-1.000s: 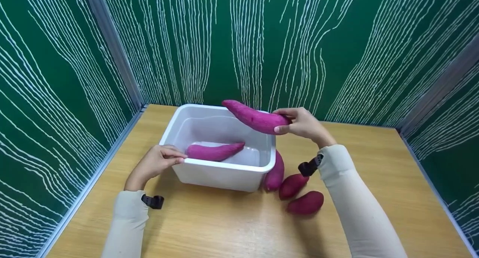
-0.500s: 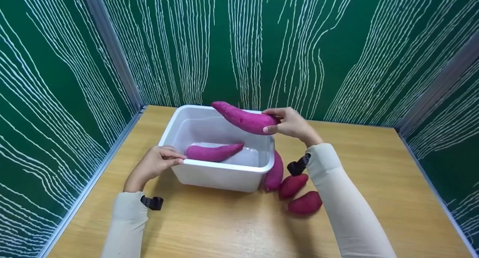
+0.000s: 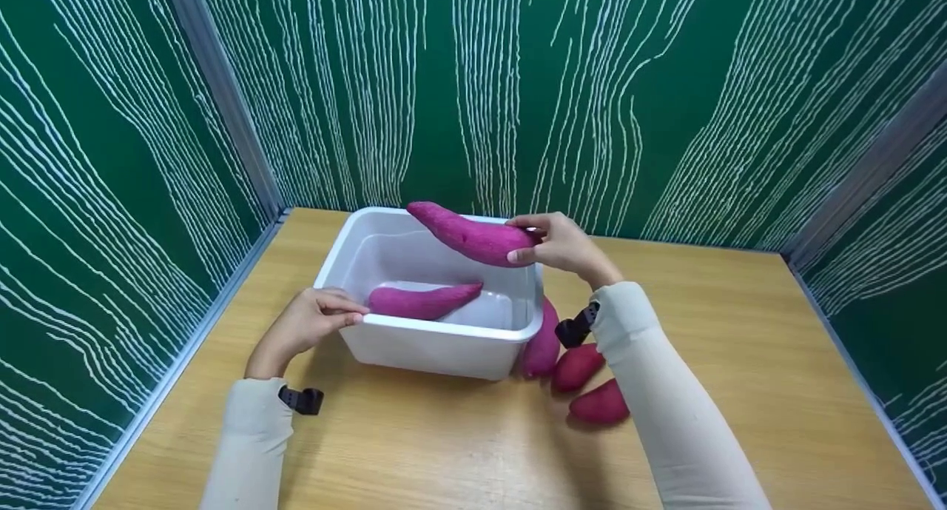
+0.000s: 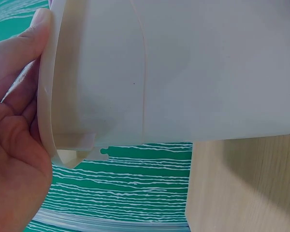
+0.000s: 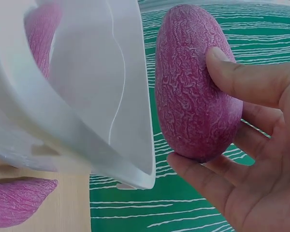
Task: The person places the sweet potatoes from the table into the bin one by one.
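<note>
My right hand (image 3: 558, 245) grips the thick end of a long purple sweet potato (image 3: 473, 235), thumb on the near side. The sweet potato hangs over the white plastic tub (image 3: 436, 340), its narrow end pointing to the far left. In the right wrist view its wrinkled skin (image 5: 191, 87) shows end-on, beside the tub's rim. My left hand (image 3: 307, 321) pinches the tub's near-left rim between thumb and fingers. On the tub's floor lies another purple sweet potato (image 3: 422, 301). In the left wrist view the tub's outer wall (image 4: 183, 72) fills most of the picture.
Right of the tub, a purple sweet potato (image 3: 544, 343) lies along its side. Two redder ones (image 3: 577, 367) lie close by, partly hidden by my right forearm. Green panels (image 3: 473, 88) with white wavy lines stand behind the wooden table (image 3: 414, 451) and at its sides.
My right hand has carried the sweet potato leftward, farther over the tub. The forearm now covers part of the redder sweet potatoes. My left hand has stayed on the rim.
</note>
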Demonstrator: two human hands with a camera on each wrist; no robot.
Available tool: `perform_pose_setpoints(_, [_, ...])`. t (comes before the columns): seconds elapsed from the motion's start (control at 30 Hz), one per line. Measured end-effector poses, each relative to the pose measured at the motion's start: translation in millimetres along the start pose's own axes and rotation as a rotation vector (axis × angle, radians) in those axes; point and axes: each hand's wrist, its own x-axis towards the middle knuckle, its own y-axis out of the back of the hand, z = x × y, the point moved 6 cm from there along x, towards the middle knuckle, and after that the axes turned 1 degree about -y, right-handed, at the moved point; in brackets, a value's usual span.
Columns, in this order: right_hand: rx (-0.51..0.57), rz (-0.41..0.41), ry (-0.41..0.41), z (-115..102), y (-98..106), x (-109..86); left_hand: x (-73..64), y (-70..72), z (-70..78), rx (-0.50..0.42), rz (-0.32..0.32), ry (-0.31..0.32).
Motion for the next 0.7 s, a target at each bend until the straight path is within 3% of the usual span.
perform_pose_setpoints(0.3, [-0.022,-0.004,0.016,-5.7,-4.2,1.9,0.6,0.6,1.0,0.003,0.003,0.016])
perform_pose_setpoints(0.7, [-0.028,-0.012,0.012,-7.7,-8.6,5.5,-1.6,1.1,5.8,-0.005,0.006,-0.038])
